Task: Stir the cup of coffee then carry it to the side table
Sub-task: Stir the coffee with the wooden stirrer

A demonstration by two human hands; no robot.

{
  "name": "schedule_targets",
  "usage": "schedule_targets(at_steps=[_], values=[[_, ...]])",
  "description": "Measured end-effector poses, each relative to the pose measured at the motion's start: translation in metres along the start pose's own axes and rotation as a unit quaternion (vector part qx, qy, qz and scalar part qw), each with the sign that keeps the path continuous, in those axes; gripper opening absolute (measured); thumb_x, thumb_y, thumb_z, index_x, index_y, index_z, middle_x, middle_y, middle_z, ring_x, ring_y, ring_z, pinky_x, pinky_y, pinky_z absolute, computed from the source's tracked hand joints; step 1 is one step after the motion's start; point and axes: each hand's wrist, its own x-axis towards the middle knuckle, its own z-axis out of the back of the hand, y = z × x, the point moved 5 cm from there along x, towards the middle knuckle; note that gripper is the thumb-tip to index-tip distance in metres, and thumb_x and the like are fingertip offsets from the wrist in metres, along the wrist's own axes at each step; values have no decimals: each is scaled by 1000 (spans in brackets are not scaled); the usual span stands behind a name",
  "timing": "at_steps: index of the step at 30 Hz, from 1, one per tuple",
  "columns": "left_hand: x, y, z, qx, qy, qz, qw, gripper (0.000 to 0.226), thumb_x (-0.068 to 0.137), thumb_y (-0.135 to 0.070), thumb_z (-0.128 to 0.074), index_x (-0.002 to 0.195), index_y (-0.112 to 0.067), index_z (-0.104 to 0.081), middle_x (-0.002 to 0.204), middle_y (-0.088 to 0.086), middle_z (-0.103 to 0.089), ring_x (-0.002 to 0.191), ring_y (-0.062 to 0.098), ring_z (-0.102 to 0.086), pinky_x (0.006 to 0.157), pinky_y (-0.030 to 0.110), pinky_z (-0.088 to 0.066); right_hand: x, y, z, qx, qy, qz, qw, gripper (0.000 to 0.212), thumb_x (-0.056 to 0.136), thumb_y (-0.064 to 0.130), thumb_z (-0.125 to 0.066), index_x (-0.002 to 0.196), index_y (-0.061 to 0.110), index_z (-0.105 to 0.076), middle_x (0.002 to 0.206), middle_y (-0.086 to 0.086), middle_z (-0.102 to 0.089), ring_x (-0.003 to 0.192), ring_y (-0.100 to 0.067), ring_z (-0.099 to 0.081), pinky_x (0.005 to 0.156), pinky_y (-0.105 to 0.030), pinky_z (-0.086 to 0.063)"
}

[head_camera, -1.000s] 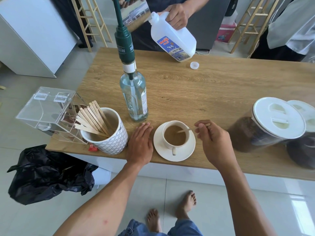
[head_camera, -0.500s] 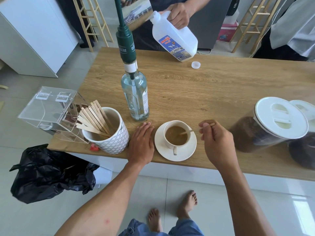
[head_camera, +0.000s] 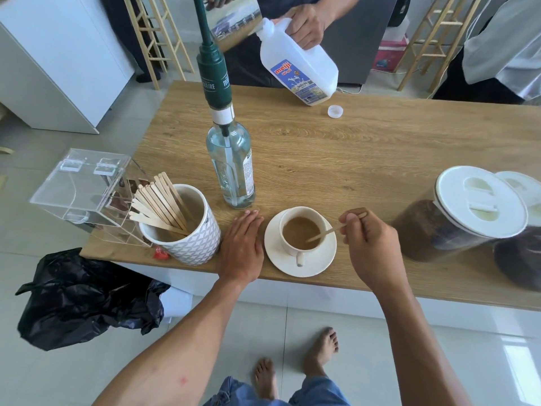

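Note:
A white cup (head_camera: 292,249) of milky coffee stands on a white saucer (head_camera: 320,260) near the front edge of the wooden table (head_camera: 351,159). My right hand (head_camera: 370,244), just right of the saucer, pinches a thin wooden stir stick (head_camera: 325,233) whose far end dips into the coffee. My left hand (head_camera: 241,249) lies flat on the table, palm down, left of the saucer and holding nothing. The cup's handle points toward me.
A patterned mug (head_camera: 190,238) of several wooden sticks, a clear acrylic box (head_camera: 79,191) and a pump bottle (head_camera: 231,159) stand to the left. Two lidded coffee jars (head_camera: 456,215) sit at right. Across the table a person tilts a milk jug (head_camera: 298,71); its cap (head_camera: 335,111) lies nearby. A black bag (head_camera: 82,297) is on the floor.
The stick's tip has swung inside the cup toward the near side while my right hand shifted slightly. My left hand stays flat. The person opposite keeps the jug tilted.

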Motion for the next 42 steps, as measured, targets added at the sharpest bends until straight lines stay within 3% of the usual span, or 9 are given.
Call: schedule_targets(at_steps=[4, 8, 12, 17, 21, 27, 30, 34, 42], values=[[0, 2, 1, 1, 0, 3, 1000, 49, 98, -27, -26, 136, -13, -55, 147, 0, -50, 139, 18, -41, 116, 41, -31, 0, 4, -3, -5, 18, 25, 1000, 20, 100, 18, -47, 90, 24, -63, 74, 11, -65, 65, -7, -63, 59, -11, -43], [0, 0, 1, 2, 0, 2, 1000, 49, 98, -26, -26, 135, -13, -56, 146, 1, -50, 138, 19, -41, 116, 42, -32, 0, -2, 0, 0, 5, 4, 1000, 22, 98, 16, -46, 84, 22, -62, 70, 6, -65, 65, -15, -62, 62, -27, -47], [0, 2, 0, 1, -1, 2, 1000, 50, 97, -26, -27, 135, -13, -56, 147, 1, -50, 138, 18, -41, 116, 40, -31, 1, 2, -2, -9, 14, 31, 999, 18, 100, 19, -47, 92, 25, -62, 76, 13, -66, 69, -3, -61, 62, -11, -42], [0, 0, 0, -1, 3, 1, 1000, 50, 97, -26, -27, 136, -14, -55, 147, 0, -49, 139, 18, -40, 116, 41, -31, 1, -5, -2, 22, 3, -14, 1000, 25, 99, 16, -46, 83, 28, -61, 72, 5, -66, 67, -12, -61, 63, -23, -46], [0, 0, 0, -1, 2, 4, 1000, 50, 97, -26, -26, 136, -14, -55, 147, 0, -49, 139, 18, -40, 116, 41, -31, 0, -1, -5, 12, 26, 9, 1000, 20, 100, 18, -46, 90, 24, -63, 76, 10, -66, 67, -5, -61, 61, -10, -42], [-1, -1, 1, -5, 0, 4, 1000, 50, 98, -27, -26, 136, -13, -55, 146, 1, -50, 138, 18, -41, 116, 42, -32, 1, -3, -1, 30, -1, -15, 999, 21, 101, 19, -44, 89, 22, -62, 71, 9, -63, 67, 0, -59, 61, -7, -40], [-1, -1, 1, -4, 3, 6, 1000, 51, 98, -28, -25, 136, -13, -55, 147, 1, -50, 139, 19, -40, 116, 42, -32, 0, -1, -7, 21, 38, -8, 999, 22, 100, 16, -45, 89, 21, -63, 73, 9, -64, 65, 0, -59, 61, -9, -42], [-1, 0, 1, -4, 5, 5, 1000, 51, 98, -28, -25, 137, -14, -54, 148, 1, -49, 139, 18, -39, 117, 42, -31, 2, -5, 0, 26, -6, -19, 999, 22, 100, 18, -45, 87, 23, -62, 71, 9, -63, 66, -3, -59, 60, -9, -39], [-1, -1, 1, -3, -4, 0, 1000, 48, 96, -23, -29, 134, -11, -57, 146, 1, -51, 138, 19, -41, 117, 39, -30, 1, -8, 0, 41, 1, -35, 999, 24, 99, 15, -46, 85, 20, -65, 71, 8, -66, 65, -5, -60, 62, -14, -44]])
